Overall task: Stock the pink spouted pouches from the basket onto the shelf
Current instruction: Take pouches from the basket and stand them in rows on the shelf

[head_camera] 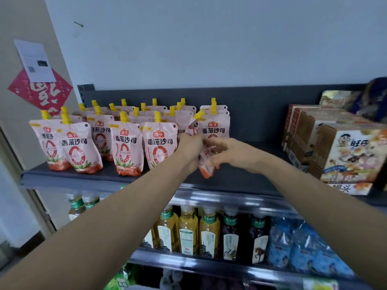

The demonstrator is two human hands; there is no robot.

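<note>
Two bare forearms (pixel 104 216), nearest us, rise from the lower corners and meet at the shelf (pixel 62 177). One left hand (pixel 189 147): fingers curled round the left edge of a pouch (pixel 207 171). One right hand (pixel 227 152): fingers closed on the same pouch from the right. That pouch, one: tilted, yellow cap leaning right, foot low at the shelf front; whether it touches we cannot tell; just in front of the rightmost of the standing pouches (pixel 160 143). Of these we count about seventeen caps, in rows on the shelf's left half; back rows overlap. Four boxes (pixel 351 153) at least, right end. Below, bottles (pixel 209 229): three amber, two dark
</note>
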